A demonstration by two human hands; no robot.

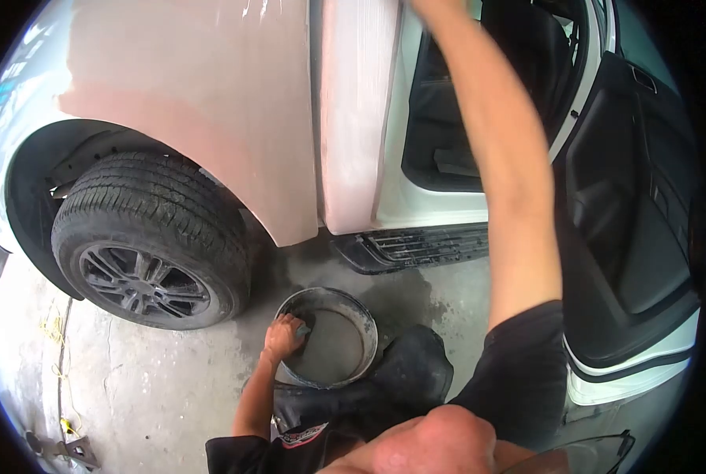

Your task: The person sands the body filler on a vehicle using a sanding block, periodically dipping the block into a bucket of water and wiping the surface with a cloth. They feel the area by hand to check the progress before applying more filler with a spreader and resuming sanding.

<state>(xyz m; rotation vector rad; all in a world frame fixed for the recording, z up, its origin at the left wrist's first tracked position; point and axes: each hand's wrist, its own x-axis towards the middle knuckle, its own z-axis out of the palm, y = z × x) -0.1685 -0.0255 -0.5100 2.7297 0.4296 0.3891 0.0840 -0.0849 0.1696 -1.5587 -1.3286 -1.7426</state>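
Observation:
My left hand (284,336) is closed at the left rim of a dark round bucket (371,336) that stands on the floor. From its fingers a small grey-blue pad (302,329) sticks out over the bucket's inside; its exact kind is too small to make out. Cloudy grey water (329,347) lies in the bucket. My right arm (511,166) reaches up along the open doorway of a car. The right hand (441,5) is blurred and mostly cut off at the top edge, close to the door pillar, so its fingers are hidden.
The car's fender (203,103) shows dull beige and pinkish patches, as does the strip (353,118) beside it. A wheel (143,245) stands left of the bucket. A side step (424,246) juts out low down. On the right hangs an open door (629,205).

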